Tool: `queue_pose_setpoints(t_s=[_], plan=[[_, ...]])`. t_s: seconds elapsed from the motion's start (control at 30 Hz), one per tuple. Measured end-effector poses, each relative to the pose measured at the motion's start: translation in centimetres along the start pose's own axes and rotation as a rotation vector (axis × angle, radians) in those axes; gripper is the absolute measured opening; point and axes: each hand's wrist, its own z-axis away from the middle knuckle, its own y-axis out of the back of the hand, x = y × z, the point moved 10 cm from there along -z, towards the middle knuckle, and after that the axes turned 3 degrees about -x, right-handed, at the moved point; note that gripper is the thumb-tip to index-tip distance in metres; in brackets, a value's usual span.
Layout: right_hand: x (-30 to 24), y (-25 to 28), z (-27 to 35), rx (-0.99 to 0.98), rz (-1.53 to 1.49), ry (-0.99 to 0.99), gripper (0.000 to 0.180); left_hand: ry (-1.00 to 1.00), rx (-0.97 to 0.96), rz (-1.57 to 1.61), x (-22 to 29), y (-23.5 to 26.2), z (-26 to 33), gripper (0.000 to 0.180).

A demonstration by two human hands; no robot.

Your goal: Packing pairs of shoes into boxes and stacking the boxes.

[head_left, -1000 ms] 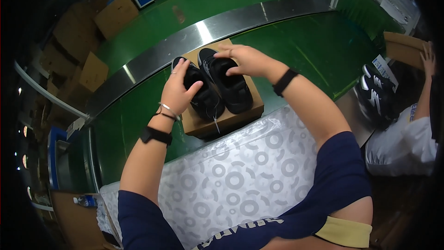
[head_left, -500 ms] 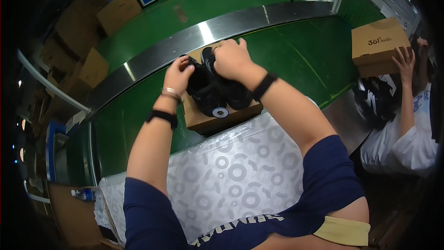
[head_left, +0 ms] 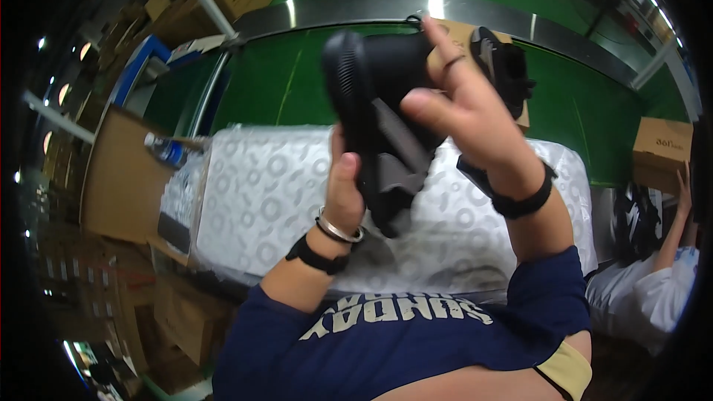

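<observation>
My left hand [head_left: 343, 191] is mostly hidden behind the black shoe [head_left: 375, 115], which is blurred. The open box [head_left: 462, 38] far behind is largely covered by my right hand [head_left: 457, 115]. I cannot tell what the co-worker's hand [head_left: 682, 182] touches at the right.

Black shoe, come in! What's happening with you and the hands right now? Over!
Left hand grips black shoe from below. Right hand on its side, fingers spread. Shoe raised over patterned white sheet. Second shoe on cardboard box behind. Nothing blocking.

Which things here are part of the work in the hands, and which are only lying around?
In the work:
- left hand holding black shoe
- right hand on it
- second black shoe
- open cardboard box

Lying about:
- water bottle
- patterned white sheet
- co-worker's box
</observation>
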Motion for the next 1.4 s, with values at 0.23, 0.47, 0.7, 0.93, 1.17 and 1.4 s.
queue_pose_setpoints(t_s=[0.23, 0.47, 0.7, 0.93, 1.17, 1.4], plan=[[14.1, -3.4, 4.8, 0.315, -0.315, -0.562, 0.049, 0.296, 0.191, -1.087, 6.0, 13.6, 9.3, 0.026], [18.9, -2.6, 8.2, 0.356, 0.008, -0.683, 0.049, 0.656, 0.555, -2.031, 10.7, 26.9, 17.3, 0.072], [18.3, -3.7, 8.2, 0.330, 0.000, -0.654, 0.048, 0.555, 0.520, -2.131, 10.7, 25.4, 16.5, 0.067], [9.4, -3.3, 5.8, 0.265, 0.757, -0.372, 0.054, 0.193, 0.409, -1.735, 12.9, 23.3, 13.4, 0.061], [4.9, -10.3, -1.9, -0.159, 0.179, -0.446, 0.047, -0.084, -0.754, -1.666, 9.6, -8.6, 6.2, 0.053], [13.3, 4.8, 16.4, 0.442, -0.795, -0.583, 0.040, -0.127, -1.001, -1.413, 5.9, -8.1, 3.2, 0.049]])
